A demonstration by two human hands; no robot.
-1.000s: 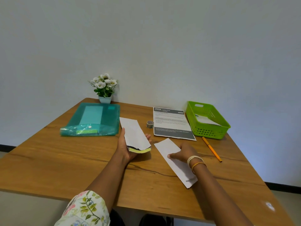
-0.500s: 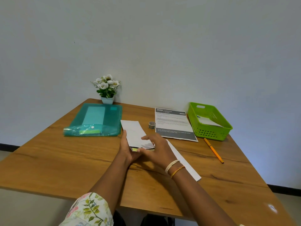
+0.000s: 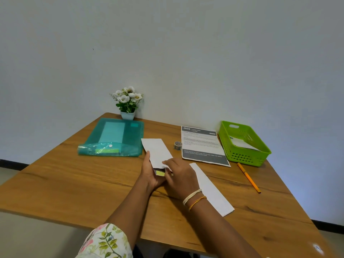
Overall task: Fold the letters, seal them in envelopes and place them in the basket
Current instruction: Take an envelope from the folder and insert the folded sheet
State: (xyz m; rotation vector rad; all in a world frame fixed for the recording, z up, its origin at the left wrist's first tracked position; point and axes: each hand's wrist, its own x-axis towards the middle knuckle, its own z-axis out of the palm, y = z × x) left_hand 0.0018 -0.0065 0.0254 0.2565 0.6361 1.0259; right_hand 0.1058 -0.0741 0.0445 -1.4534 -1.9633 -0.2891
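Observation:
My left hand (image 3: pixel 151 173) holds a white envelope (image 3: pixel 156 149) from below at its near end, thumb along the left edge. The envelope's near end shows a dark opening and a yellow strip. My right hand (image 3: pixel 179 176) rests over that near end, fingers at the flap. A folded white letter (image 3: pixel 212 190) lies flat on the table to the right, partly under my right wrist. The green basket (image 3: pixel 247 157) stands at the back right with white paper inside.
A printed sheet (image 3: pixel 202 144) lies left of the basket, a small tape roll (image 3: pixel 177 145) beside it. An orange pen (image 3: pixel 248 177) lies near the right edge. A teal plastic folder (image 3: pixel 113 137) and a small flower pot (image 3: pixel 128 101) sit at the back left.
My right hand left the folded letter and moved left onto the near end of the envelope. The left hand kept its hold on the envelope.

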